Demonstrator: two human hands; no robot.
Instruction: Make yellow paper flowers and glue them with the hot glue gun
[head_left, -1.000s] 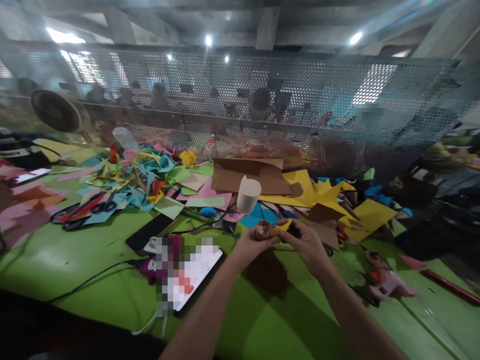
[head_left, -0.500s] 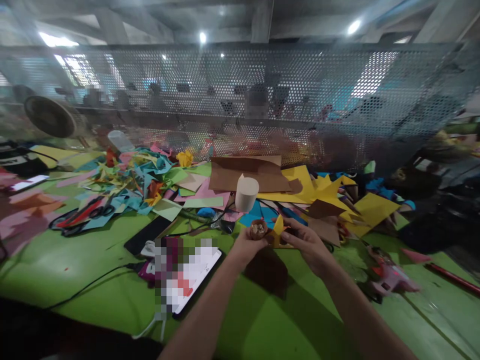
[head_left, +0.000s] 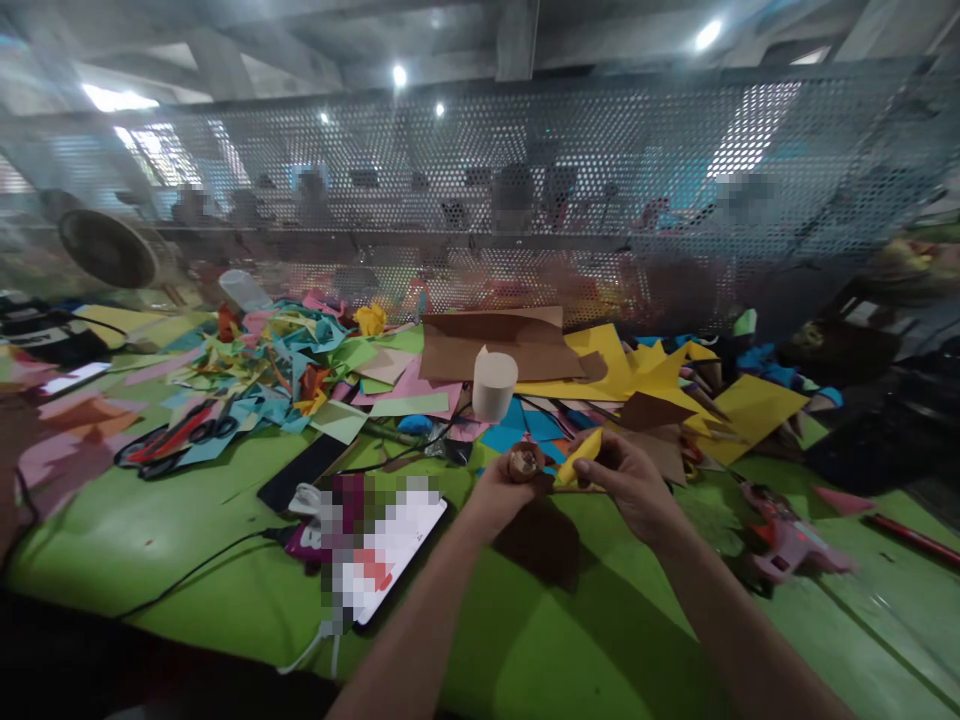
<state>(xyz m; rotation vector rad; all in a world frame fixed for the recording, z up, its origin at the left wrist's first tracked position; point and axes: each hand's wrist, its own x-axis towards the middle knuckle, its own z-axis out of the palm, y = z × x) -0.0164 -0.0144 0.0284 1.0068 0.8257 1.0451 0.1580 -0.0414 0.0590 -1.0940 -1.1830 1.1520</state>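
My left hand [head_left: 496, 498] is closed around a small brown paper roll [head_left: 526, 460], its round end facing up with paler crumpled stuff inside. Between the thumb and fingers of my right hand [head_left: 634, 487] is a pointed yellow paper piece [head_left: 580, 461], tilted to the right and just beside the roll. Both hands hover over the near side of the green table [head_left: 637, 620]. Behind them stands a white cylinder [head_left: 495, 388], and blue paper [head_left: 517, 428] lies close to the fingers.
A lit phone [head_left: 405, 555] and a purple charger [head_left: 309, 540] with cables lie left of my hands. Scissors [head_left: 169, 440] and heaped paper scraps [head_left: 255, 350] are farther left. To the right sit a pink glue gun [head_left: 799, 545] and yellow paper sheets [head_left: 757, 415]. A perforated metal screen [head_left: 420, 200] runs behind.
The yellow paper piece has gone from upright to tilted right in my right hand. The brown roll has shifted slightly right within the view, as has much of the table's left side.
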